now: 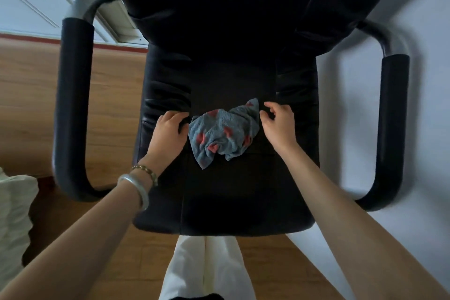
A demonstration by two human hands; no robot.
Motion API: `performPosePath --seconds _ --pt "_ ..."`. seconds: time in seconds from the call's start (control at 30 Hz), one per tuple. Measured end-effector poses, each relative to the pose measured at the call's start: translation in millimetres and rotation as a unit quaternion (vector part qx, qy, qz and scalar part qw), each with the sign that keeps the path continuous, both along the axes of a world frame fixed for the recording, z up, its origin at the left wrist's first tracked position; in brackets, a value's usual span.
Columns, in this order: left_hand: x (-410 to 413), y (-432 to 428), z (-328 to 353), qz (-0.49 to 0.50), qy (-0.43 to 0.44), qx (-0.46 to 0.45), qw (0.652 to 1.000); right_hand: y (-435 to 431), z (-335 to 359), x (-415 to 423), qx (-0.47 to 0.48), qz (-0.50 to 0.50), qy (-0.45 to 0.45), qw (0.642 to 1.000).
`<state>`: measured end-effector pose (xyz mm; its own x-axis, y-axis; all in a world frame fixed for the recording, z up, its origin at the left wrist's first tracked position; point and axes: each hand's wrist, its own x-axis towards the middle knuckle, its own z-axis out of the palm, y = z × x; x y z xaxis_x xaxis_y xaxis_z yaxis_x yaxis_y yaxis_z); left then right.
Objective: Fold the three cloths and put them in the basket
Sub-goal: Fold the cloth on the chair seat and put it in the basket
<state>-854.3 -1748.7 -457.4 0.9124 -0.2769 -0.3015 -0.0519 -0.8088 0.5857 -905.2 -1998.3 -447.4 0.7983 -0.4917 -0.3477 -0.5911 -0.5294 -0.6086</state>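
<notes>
1. A crumpled blue-grey cloth (224, 134) with pink hearts is seen lying on the seat (231, 197) of a black armchair, about midway across it.
2. The cloth's long axis is slanted. One pointed corner is turned toward the near left, and the opposite corner is raised toward the far right, in the direction of the backrest (219, 7).
3. The left hand (170, 129) is placed just beside the cloth's left edge, with its fingers bent down toward the seat. Whether the fingertips touch or pinch the fabric cannot be told.
4. The right hand (277, 122) is held just beside the cloth's far right corner. Thumb and forefinger are parted by a narrow gap, the other fingers are loosely curled, and nothing is held.
5. The cloth is flanked by both hands, and its near corner lies closer to the person than either hand.
6. A pale bangle (136, 190) and a bead bracelet (146, 171) are worn on the left wrist.
</notes>
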Motion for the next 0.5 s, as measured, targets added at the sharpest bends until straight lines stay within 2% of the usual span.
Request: performPosePath --seconds 0.27,0.5 --pt "12.2 -14.6 -27.5 -0.043 0.006 0.054 0.998 -9.5 -30.2 25.3 -0.020 0.004 0.050 0.999" --pt "0.0 -15.4 -23.9 -0.039 -0.006 0.035 0.999 -4.8 -18.3 22.4 0.053 0.004 0.039 0.998"
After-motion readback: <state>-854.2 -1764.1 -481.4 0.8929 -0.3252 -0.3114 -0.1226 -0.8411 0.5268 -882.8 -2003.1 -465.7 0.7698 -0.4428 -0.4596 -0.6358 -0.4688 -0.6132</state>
